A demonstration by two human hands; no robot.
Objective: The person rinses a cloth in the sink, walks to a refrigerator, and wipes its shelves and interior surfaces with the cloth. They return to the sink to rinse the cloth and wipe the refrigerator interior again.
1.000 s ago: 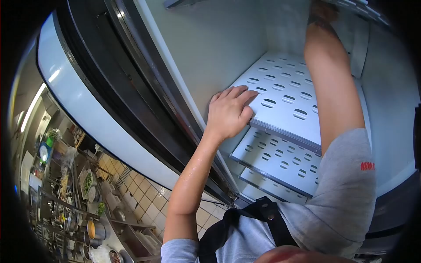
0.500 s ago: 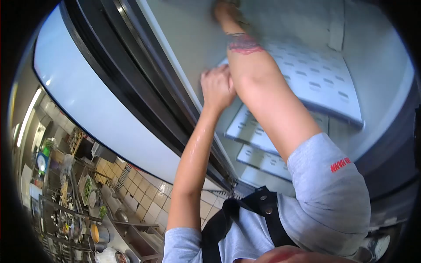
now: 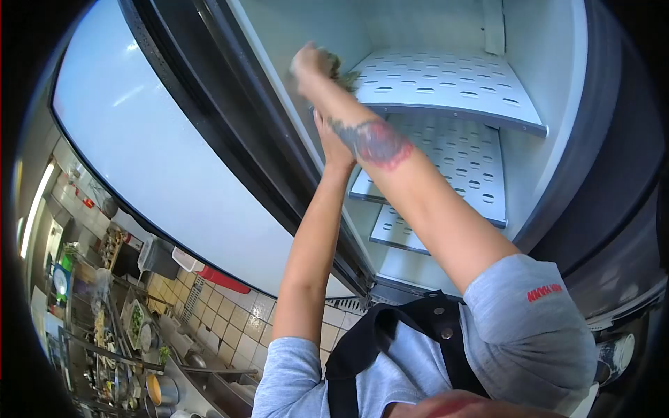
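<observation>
An open refrigerator cabinet with pale inner walls and slotted white shelves (image 3: 446, 83) is in front of me. High at its left inner wall, my right hand (image 3: 310, 67) is closed around a crumpled greenish-brown cloth (image 3: 340, 72), slightly blurred by motion. Below it, my left hand (image 3: 334, 144) is by the same wall near the top shelf's left corner. A stretched digit points upward; my right forearm hides the rest of its fingers, and whether it touches the wall is unclear.
The white refrigerator door (image 3: 160, 132) with its dark gasket edge stands open at left. Beyond lie a tiled floor (image 3: 240, 317), a red container (image 3: 223, 279), and a steel counter crowded with pans and food (image 3: 139, 327). Lower slotted shelves (image 3: 460, 164) sit below the top one.
My right hand has come down and left along the inner wall with the cloth. My left hand has shifted slightly lower. The view now takes in more of the shelves.
</observation>
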